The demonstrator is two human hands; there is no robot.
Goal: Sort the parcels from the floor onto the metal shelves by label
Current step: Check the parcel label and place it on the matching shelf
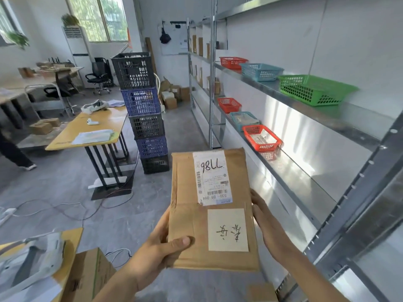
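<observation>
I hold a flat brown parcel in front of me, face up, with a white shipping label marked in black pen and a pale handwritten note below it. My left hand grips its near left corner, thumb on top. My right hand holds its right edge. The metal shelves run along the wall to my right. On them stand red, blue and green plastic baskets; some on the lower level hold small packets.
A stack of black and blue crates stands ahead on the floor. A yellow table with papers is at the left, and cables cross the floor. A cardboard box sits near my left arm. A person's leg shows at far left.
</observation>
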